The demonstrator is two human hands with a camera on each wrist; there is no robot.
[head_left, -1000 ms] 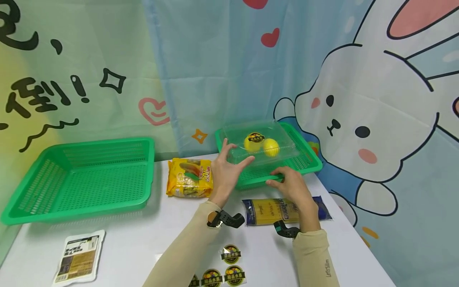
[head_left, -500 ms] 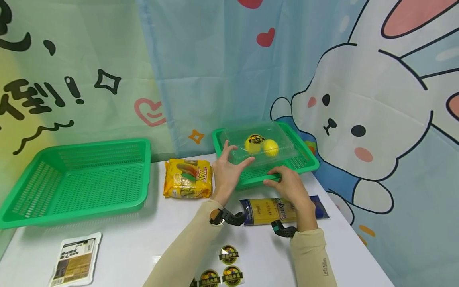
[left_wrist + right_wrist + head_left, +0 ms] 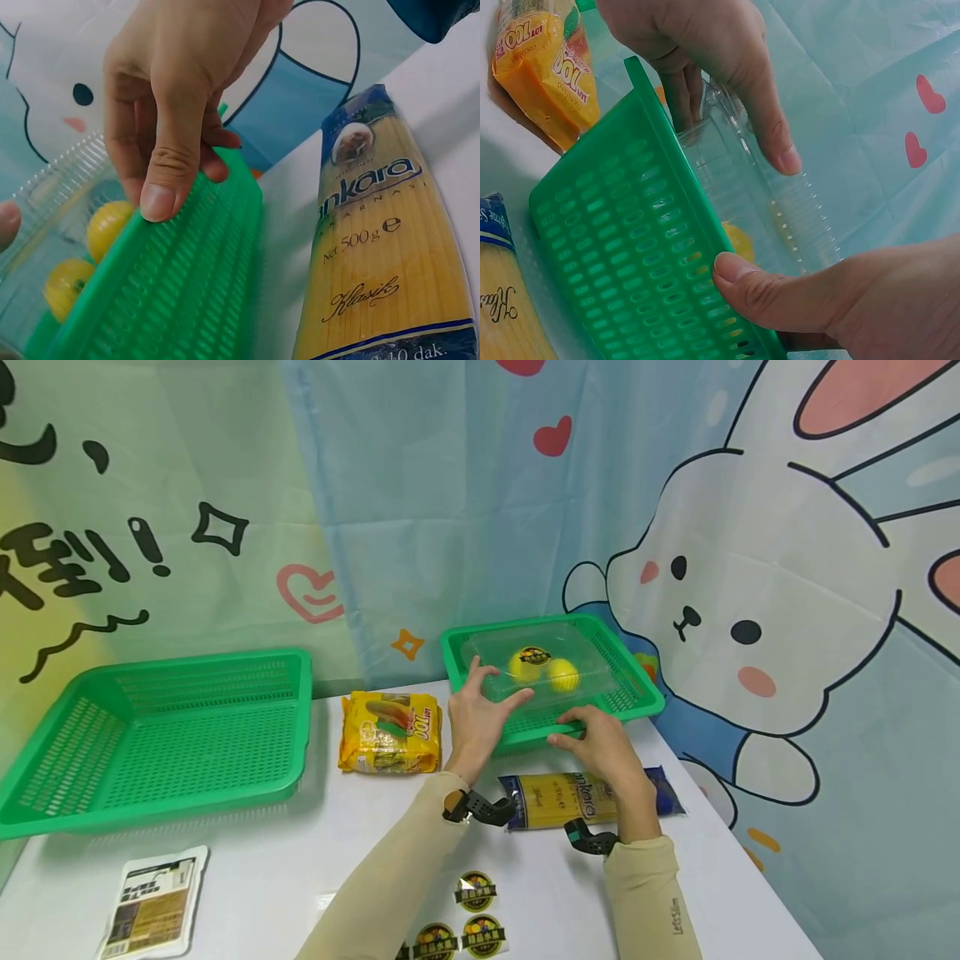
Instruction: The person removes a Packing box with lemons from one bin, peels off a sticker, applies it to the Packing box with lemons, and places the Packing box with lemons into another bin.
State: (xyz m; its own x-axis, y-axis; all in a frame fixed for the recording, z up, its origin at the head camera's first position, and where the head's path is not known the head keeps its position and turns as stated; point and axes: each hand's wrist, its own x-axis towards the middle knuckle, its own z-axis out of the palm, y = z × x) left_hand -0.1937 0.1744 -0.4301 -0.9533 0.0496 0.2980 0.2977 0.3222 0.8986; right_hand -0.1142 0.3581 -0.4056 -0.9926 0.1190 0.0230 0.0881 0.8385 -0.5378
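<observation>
A clear plastic fruit box [image 3: 487,645] with two yellow, lemon-like fruits [image 3: 563,675] lies tilted in the right green basket [image 3: 633,693]. A round black-and-gold sticker [image 3: 535,656] is on its top. My left hand [image 3: 476,718] holds the box at its near left end, thumb and fingers spread along its sides. My right hand [image 3: 606,752] pinches the basket's front rim; its thumb [image 3: 754,289] lies on the outside, as the right wrist view shows. In the left wrist view, the right-hand fingers reach over the green rim.
A pasta packet [image 3: 562,800] lies in front of this basket. Left of it stands a yellow food packet [image 3: 390,732]. Another green basket [image 3: 187,727] is at far left, with a white-and-brown pouch [image 3: 153,902] before it. Several round stickers [image 3: 483,935] lie near the front edge.
The fruit box has sunk a little lower into the basket, so more of the back rim shows. Both hands keep their holds. The head view has shifted slightly.
</observation>
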